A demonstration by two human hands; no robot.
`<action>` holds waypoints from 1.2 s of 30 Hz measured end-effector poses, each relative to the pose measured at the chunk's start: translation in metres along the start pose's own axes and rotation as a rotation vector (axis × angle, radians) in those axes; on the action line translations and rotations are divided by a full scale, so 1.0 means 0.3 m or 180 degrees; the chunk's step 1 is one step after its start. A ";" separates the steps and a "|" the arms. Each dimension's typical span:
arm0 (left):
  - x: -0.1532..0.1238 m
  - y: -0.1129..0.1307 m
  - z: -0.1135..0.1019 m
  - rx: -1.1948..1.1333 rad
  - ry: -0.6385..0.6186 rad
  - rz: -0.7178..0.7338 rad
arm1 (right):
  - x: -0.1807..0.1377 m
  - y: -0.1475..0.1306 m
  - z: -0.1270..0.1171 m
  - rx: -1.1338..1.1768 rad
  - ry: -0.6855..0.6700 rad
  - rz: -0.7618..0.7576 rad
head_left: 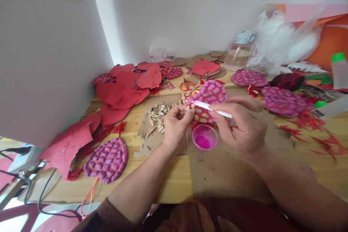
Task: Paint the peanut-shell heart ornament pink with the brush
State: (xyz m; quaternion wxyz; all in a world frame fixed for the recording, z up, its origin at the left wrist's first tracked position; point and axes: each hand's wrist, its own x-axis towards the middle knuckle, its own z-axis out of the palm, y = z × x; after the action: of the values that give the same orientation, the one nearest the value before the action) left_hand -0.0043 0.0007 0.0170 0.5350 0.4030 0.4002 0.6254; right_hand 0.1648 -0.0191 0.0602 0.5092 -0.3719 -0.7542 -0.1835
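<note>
My left hand (178, 121) grips the edge of a red heart-shaped piece covered with peanut shells (210, 94). Many of its shells are pink, while several at the lower left are still tan. In my right hand (241, 123) is a white pen-like stick (217, 109) with a pink tip, pinched between thumb and fingers. That tip touches or hovers just over a shell near my left fingertips; I cannot tell which. Below the piece stands a small clear cup (205, 137) of bright pink liquid, close to both hands.
Loose peanut shells (159, 114) lie on cardboard (231, 177) behind my left hand. Red paper (127, 87) is heaped at left, near a finished-looking pink shell piece (107, 159). Orange-handled scissors (187, 85), a water jug (239, 52) and plastic bags (285, 43) stand farther back.
</note>
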 end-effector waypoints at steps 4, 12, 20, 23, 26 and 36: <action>0.003 -0.004 -0.003 -0.0019 -0.0042 0.0018 | 0.000 -0.001 -0.001 0.0093 -0.0048 0.0017; 0.002 -0.004 -0.004 0.0009 -0.0009 0.0035 | 0.004 -0.002 -0.003 0.0081 -0.0052 0.0096; 0.002 -0.002 -0.003 0.0007 0.0005 0.0046 | 0.002 0.005 -0.003 0.0125 -0.0080 0.0149; 0.002 -0.002 -0.002 -0.0012 -0.0010 0.0035 | 0.004 0.004 -0.003 0.0192 -0.0073 0.0167; 0.001 -0.003 0.000 -0.0037 -0.0026 0.0030 | 0.006 0.003 -0.002 0.0244 -0.0112 0.0238; 0.001 -0.002 0.002 -0.0059 0.0002 0.0015 | 0.010 0.007 -0.005 0.0308 -0.0139 0.0364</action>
State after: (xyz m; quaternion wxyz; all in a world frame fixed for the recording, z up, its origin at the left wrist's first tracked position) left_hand -0.0036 0.0011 0.0167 0.5371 0.3988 0.3937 0.6305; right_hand 0.1668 -0.0175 0.0633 0.5196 -0.3933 -0.7506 -0.1093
